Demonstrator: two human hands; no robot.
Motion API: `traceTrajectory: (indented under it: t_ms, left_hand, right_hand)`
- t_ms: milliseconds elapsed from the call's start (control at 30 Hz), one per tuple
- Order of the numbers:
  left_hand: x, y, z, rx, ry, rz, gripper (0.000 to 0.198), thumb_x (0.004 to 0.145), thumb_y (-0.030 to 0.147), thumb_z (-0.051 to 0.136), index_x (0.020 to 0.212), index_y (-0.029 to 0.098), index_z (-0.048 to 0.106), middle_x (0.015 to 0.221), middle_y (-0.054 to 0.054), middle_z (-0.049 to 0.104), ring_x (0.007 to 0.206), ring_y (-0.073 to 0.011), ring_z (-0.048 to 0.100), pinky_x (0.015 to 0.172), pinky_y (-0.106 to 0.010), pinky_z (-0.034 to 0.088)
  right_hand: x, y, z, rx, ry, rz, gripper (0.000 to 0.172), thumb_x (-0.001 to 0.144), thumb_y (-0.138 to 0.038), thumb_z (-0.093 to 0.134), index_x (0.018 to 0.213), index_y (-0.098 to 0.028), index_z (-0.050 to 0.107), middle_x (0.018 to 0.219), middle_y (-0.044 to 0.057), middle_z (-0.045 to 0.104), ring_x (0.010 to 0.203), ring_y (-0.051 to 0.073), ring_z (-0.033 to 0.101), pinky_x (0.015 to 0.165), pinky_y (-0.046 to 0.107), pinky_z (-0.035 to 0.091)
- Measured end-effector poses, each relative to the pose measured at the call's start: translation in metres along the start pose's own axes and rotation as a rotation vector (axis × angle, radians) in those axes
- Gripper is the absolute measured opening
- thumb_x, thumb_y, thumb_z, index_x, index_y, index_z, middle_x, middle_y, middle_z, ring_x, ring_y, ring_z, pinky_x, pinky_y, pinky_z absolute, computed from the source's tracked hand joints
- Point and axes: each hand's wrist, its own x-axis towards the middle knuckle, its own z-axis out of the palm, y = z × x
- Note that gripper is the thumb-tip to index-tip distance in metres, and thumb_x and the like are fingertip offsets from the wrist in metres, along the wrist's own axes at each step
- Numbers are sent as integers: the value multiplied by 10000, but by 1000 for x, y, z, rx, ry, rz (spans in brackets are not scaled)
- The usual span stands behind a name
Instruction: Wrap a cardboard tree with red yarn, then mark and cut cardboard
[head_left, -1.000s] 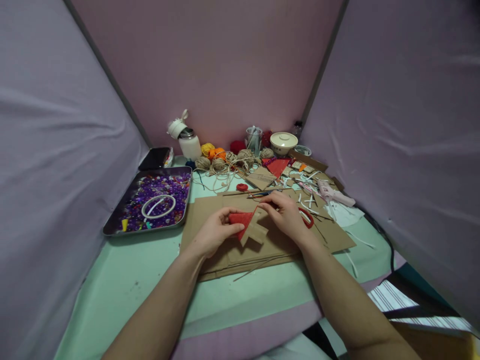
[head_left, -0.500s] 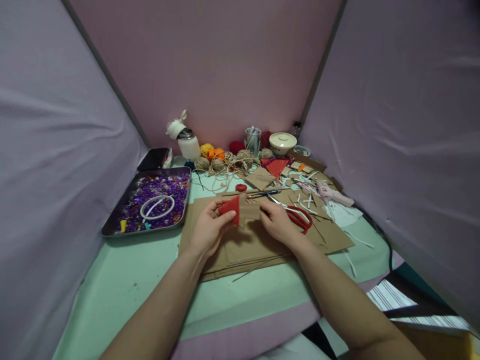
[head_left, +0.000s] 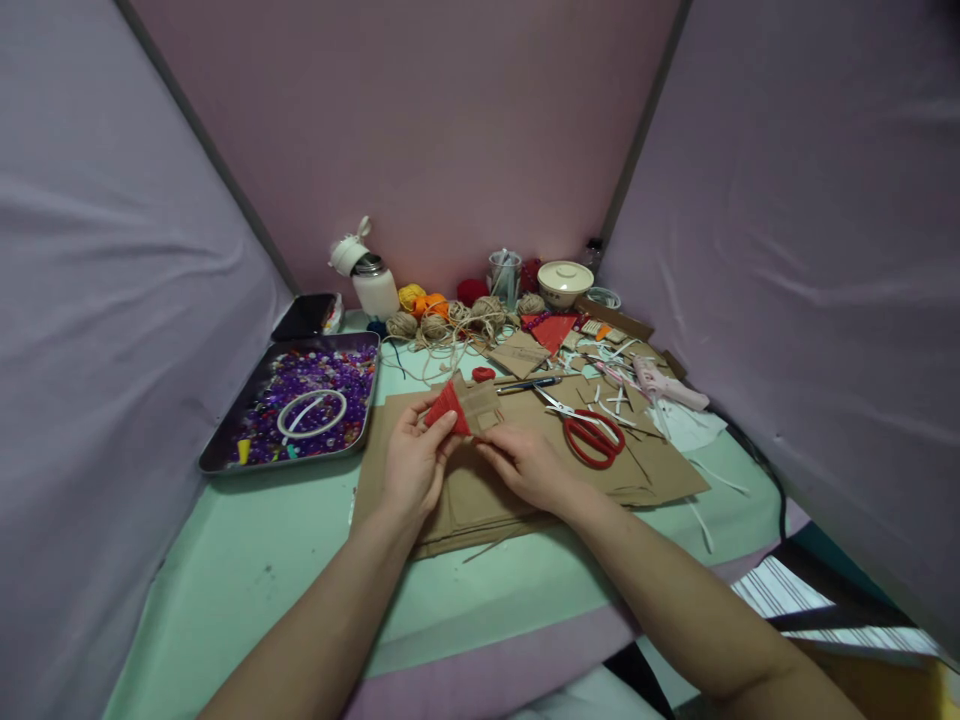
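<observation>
My left hand (head_left: 415, 450) pinches a red, ribbed triangular piece (head_left: 448, 404), thumb on its front face. A tan cardboard part (head_left: 480, 402) sticks out from the right side of the red piece. Close by, at the piece's lower right corner, are the closed fingertips of my right hand (head_left: 529, 462); what lies between them is too small to make out. Both hands are above stacked brown cardboard sheets (head_left: 480, 500). Red-handled scissors (head_left: 592, 440) lie partly open to the right of my right hand. Behind the held piece sits a small red coil (head_left: 483, 374).
On the left stands a metal tray (head_left: 289, 468) of purple beads with a white ring (head_left: 311, 413). Yarn balls (head_left: 431, 306), a white jar (head_left: 376, 292) and a lidded bowl (head_left: 565, 285) line the back. A pink glue gun (head_left: 670, 386) lies among scraps at right.
My right hand has moved left and down to the piece's lower corner, uncovering the scissors' handles. The red piece has tilted and shifted slightly left in my left hand.
</observation>
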Motion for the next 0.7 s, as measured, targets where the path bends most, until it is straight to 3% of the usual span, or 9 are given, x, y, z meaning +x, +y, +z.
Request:
traceTrajectory:
  t_ms: [233, 467, 567, 700]
  left_hand:
    - [0, -6, 0, -78, 39, -12, 314, 657, 101, 704, 908, 181, 533, 844, -15, 668, 735, -126, 645, 688, -272, 542]
    - [3, -5, -1, -160, 34, -17, 273, 697, 62, 672, 914, 177, 552, 848, -16, 662, 723, -108, 640, 657, -219, 540]
    - [7, 7, -5, -307, -44, -70, 227, 744, 28, 611, 928, 157, 574, 881, -21, 653, 730, -76, 631, 688, -171, 536]
    - [4, 34, -15, -545, -284, -243, 247, 794, 44, 563, 1001, 177, 572, 876, -8, 614, 699, -27, 611, 632, -74, 509]
  right_hand:
    - [-1, 1, 6, 19, 16, -22, 180, 928, -235, 453, 852, -176, 606, 786, 50, 631, 736, 156, 550, 664, 255, 410]
    - [-1, 0, 6, 67, -24, -29, 160, 913, -224, 480, 967, -182, 625, 876, 60, 663, 823, 173, 566, 748, 284, 432]
    - [-1, 2, 7, 56, 13, -23, 140, 891, -200, 508, 966, -182, 624, 873, 63, 658, 836, 181, 565, 767, 297, 432]
    - [9, 7, 1, -20, 116, -1, 128, 870, -163, 516, 914, -186, 635, 855, 64, 652, 837, 188, 565, 775, 307, 421]
